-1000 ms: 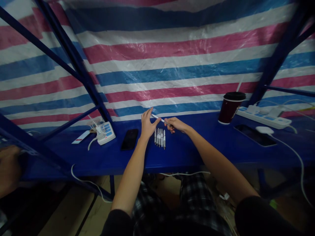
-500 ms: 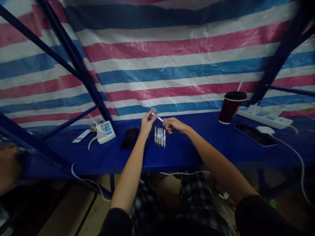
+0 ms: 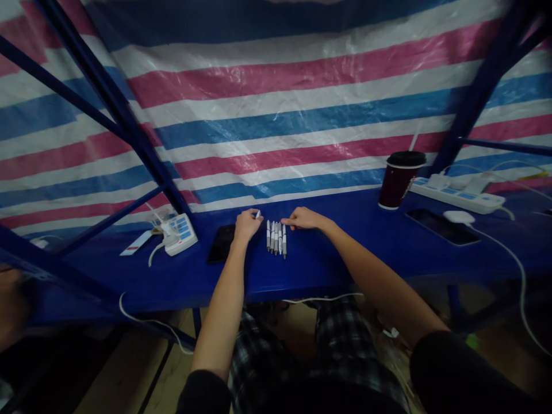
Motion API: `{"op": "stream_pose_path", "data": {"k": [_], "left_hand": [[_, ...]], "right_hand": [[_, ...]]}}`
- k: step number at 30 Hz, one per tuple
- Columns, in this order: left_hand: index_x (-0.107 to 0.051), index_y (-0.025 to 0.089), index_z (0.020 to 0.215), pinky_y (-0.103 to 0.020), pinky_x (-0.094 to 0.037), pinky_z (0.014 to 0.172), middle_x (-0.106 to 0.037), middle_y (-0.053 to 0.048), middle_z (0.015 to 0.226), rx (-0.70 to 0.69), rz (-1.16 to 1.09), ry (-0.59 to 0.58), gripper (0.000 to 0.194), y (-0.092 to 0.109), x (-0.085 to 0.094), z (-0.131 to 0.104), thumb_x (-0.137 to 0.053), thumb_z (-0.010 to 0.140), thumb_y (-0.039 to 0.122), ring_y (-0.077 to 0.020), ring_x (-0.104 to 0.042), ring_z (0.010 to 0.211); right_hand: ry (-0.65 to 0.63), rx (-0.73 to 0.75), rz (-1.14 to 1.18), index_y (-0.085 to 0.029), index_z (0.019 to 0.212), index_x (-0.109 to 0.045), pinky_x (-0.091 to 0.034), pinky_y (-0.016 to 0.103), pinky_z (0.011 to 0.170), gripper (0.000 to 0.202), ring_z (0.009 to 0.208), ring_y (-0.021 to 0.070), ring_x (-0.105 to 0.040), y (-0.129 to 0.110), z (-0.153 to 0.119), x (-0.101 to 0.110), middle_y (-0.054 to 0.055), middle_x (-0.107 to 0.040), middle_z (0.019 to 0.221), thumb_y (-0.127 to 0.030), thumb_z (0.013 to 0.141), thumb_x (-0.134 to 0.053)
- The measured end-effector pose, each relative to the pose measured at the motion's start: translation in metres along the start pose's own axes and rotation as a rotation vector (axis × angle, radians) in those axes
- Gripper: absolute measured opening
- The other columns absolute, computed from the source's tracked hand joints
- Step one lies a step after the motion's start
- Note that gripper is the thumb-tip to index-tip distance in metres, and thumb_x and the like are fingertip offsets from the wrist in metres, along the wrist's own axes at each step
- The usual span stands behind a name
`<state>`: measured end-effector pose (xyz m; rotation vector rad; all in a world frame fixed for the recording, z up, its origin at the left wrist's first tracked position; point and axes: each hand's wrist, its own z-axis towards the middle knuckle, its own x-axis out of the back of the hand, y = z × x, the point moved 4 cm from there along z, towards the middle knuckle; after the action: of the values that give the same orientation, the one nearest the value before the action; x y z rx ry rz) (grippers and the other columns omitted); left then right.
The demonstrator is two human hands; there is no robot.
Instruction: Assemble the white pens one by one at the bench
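Observation:
Several white-and-grey pens (image 3: 276, 237) lie side by side on the blue table, pointing towards me. To the left of this row, my left hand (image 3: 246, 225) is closed around another pen (image 3: 258, 214); just its white end sticks out of the fingers, the rest being hidden. My right hand (image 3: 305, 218) comes in from the right, fingers bent, with its thumb and forefinger at the far end of the rightmost pen (image 3: 284, 244). Beside my left wrist lies a black phone (image 3: 221, 244), partly covered by the arm.
At left stand a white power strip (image 3: 181, 234) and a pale card-like item (image 3: 136, 243). A lidded dark red cup (image 3: 399, 181), a second phone (image 3: 440, 226) and a long power strip (image 3: 459, 195) are at right. Blue frame posts (image 3: 142, 155) border the table (image 3: 336, 259); another person's hand (image 3: 11, 305) shows far left.
My hands have parted. The pen that was between both hands is now in my left hand, lower and further left. My right hand has let go of it and reached the row's far end.

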<state>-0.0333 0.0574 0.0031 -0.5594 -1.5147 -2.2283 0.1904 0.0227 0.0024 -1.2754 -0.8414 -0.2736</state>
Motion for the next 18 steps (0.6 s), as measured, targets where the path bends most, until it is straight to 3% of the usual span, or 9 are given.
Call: {"op": "stream_pose_path", "data": {"k": [3, 4, 8, 10, 14, 18], "left_hand": [[-0.079, 0.018, 0.092, -0.03, -0.047, 0.059, -0.057, 0.0, 0.042, 0.156, 0.209, -0.03, 0.02, -0.011, -0.006, -0.005, -0.077, 0.079, 0.033, -0.0194, -0.057, 0.044], [-0.079, 0.019, 0.088, -0.03, -0.047, 0.059, -0.055, 0.0, 0.04, 0.148, 0.234, -0.024, 0.018, -0.011, -0.009, -0.007, -0.076, 0.081, 0.035, -0.0197, -0.057, 0.043], [-0.076, 0.022, 0.07, -0.029, -0.047, 0.059, -0.059, -0.003, 0.044, -0.072, 0.336, 0.105, 0.018, 0.002, -0.013, -0.009, -0.075, 0.081, 0.037, -0.0217, -0.063, 0.051], [-0.078, 0.022, 0.075, -0.03, -0.049, 0.063, -0.067, -0.007, 0.055, -0.038, 0.414, 0.111, 0.019, 0.007, -0.014, -0.011, -0.073, 0.083, 0.038, -0.0238, -0.068, 0.062], [-0.08, 0.021, 0.101, -0.033, -0.054, 0.079, -0.077, -0.012, 0.083, 0.187, 0.558, -0.005, 0.028, 0.015, -0.014, -0.018, -0.063, 0.092, 0.04, -0.0271, -0.073, 0.087], [-0.079, 0.022, 0.108, -0.035, -0.054, 0.086, -0.078, -0.013, 0.096, 0.232, 0.575, -0.048, 0.029, 0.024, -0.013, -0.023, -0.06, 0.094, 0.039, -0.0279, -0.072, 0.098]], "right_hand": [[-0.063, -0.009, -0.093, -0.018, 0.053, -0.068, -0.034, 0.027, 0.046, 0.056, 0.04, 0.0108, -0.047, 0.002, -0.001, -0.003, 0.002, -0.056, 0.045, -0.069, 0.075, -0.075], [-0.085, -0.017, -0.105, -0.018, 0.052, -0.068, -0.033, 0.027, 0.046, 0.054, 0.04, 0.0109, -0.046, 0.001, -0.001, -0.004, 0.002, -0.056, 0.045, -0.067, 0.071, -0.079], [-0.162, -0.071, -0.097, -0.019, 0.053, -0.065, -0.032, 0.027, 0.045, 0.046, 0.041, 0.0111, -0.046, 0.002, -0.003, -0.005, 0.0, -0.057, 0.047, -0.058, 0.064, -0.087], [-0.165, -0.107, -0.111, -0.019, 0.057, -0.066, -0.035, 0.026, 0.046, 0.046, 0.043, 0.0117, -0.049, 0.002, -0.005, -0.002, 0.001, -0.058, 0.05, -0.059, 0.069, -0.083], [-0.153, -0.157, -0.273, -0.016, 0.062, -0.066, -0.04, 0.027, 0.053, 0.055, 0.048, 0.0132, -0.053, -0.001, -0.008, 0.001, 0.005, -0.061, 0.056, -0.068, 0.082, -0.068], [-0.181, -0.172, -0.285, -0.016, 0.063, -0.065, -0.04, 0.027, 0.052, 0.041, 0.047, 0.0131, -0.053, -0.006, -0.01, -0.004, 0.005, -0.061, 0.057, -0.052, 0.084, -0.071]]}}
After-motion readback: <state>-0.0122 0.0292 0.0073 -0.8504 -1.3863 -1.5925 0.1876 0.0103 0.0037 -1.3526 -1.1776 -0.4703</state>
